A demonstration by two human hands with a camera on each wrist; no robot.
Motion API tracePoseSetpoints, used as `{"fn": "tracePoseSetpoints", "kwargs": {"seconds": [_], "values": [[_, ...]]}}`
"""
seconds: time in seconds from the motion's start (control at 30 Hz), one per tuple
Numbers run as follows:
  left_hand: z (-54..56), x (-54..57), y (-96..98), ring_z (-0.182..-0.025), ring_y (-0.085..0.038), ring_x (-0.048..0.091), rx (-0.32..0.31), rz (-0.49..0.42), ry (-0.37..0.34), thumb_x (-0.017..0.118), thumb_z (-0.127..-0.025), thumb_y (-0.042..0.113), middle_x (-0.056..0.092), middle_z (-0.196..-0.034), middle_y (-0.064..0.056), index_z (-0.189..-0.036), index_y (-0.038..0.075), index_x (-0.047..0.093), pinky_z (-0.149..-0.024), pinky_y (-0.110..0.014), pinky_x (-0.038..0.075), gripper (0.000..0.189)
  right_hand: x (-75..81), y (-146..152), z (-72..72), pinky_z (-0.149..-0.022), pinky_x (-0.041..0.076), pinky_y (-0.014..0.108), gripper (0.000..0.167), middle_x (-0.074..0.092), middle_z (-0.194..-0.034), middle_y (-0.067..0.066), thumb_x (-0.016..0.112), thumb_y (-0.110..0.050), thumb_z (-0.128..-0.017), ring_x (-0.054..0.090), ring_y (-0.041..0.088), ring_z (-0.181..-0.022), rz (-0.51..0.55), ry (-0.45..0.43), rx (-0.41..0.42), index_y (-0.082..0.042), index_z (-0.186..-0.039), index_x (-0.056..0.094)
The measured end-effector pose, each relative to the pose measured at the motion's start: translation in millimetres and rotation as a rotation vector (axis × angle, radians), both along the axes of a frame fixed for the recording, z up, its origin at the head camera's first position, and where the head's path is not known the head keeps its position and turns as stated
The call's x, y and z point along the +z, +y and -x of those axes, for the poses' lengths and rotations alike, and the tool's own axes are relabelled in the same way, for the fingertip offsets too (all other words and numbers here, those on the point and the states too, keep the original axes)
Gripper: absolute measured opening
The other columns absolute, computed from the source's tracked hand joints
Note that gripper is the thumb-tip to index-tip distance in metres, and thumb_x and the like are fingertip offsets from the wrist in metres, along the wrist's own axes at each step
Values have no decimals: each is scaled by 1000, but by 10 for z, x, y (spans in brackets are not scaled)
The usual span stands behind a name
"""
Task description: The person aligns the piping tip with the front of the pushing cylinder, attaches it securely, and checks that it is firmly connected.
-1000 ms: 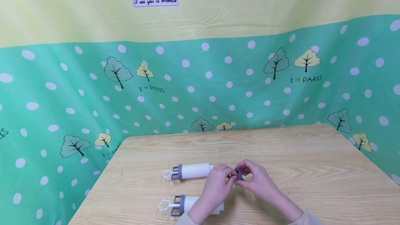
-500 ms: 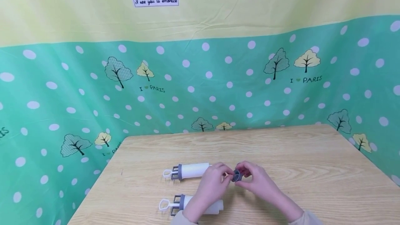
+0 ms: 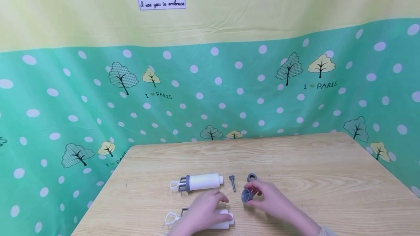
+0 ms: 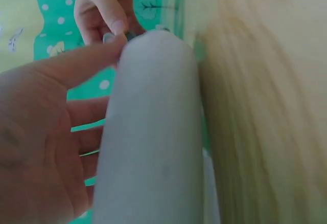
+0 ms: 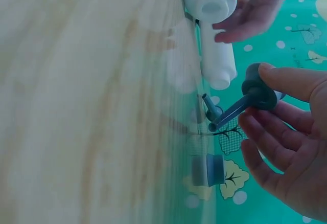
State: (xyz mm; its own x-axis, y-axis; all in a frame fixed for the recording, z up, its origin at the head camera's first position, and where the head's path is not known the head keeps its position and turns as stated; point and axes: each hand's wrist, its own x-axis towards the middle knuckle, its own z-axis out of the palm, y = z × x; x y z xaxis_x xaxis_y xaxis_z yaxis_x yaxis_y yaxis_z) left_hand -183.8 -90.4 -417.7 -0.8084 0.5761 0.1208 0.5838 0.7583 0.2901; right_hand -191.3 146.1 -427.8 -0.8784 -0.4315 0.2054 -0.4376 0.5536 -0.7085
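Note:
In the head view my right hand (image 3: pixel 272 199) pinches a dark grey nozzle (image 3: pixel 247 196) between thumb and fingers, its wide cup facing left. The right wrist view shows this nozzle's narrow tube (image 5: pixel 232 114) pointing away from the hand. My left hand (image 3: pixel 204 209) is over the near white icing syringe (image 3: pixel 223 225), fingers apart and loosely bent. Its thumb lies along the barrel (image 4: pixel 153 132) near the front end in the left wrist view, with the other fingers spread beside it. The hand hides much of this syringe's middle and its grey collar.
A second white syringe (image 3: pixel 204 181) with a grey collar and white loop handle lies farther back. Right of it lies a slim grey nozzle (image 3: pixel 232 183), then a grey ring cap (image 3: pixel 252 177). A patterned cloth (image 3: pixel 183 94) hangs behind the wooden table (image 3: pixel 315 163).
My left hand has left the grey nozzle and moved left and nearer, over the near syringe. My right hand has come slightly nearer, still pinching the nozzle. The slim nozzle and ring cap have come into view.

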Motion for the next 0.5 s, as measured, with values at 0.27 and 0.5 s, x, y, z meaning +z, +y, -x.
{"fn": "tracePoseSetpoints", "kwargs": {"seconds": [0.27,0.5], "values": [[-90,-18,-194,-85,-3,53,-24,44,-66,69,-64,60,60,-96,14,-102,24,65,-75,-25,43,53,16,-38,-42,-76,49,32,45,62,-96,-10,71,-28,-75,57,6,-85,-44,-67,6,-8,-113,59],[-111,-28,-232,-81,0,51,-37,55,-96,75,-63,47,58,-92,18,-98,27,64,-70,-22,42,42,14,-58,-42,-75,49,31,38,61,-91,-13,71,-26,-75,56,3,-83,-37,-79,24,-9,-106,61]]}}
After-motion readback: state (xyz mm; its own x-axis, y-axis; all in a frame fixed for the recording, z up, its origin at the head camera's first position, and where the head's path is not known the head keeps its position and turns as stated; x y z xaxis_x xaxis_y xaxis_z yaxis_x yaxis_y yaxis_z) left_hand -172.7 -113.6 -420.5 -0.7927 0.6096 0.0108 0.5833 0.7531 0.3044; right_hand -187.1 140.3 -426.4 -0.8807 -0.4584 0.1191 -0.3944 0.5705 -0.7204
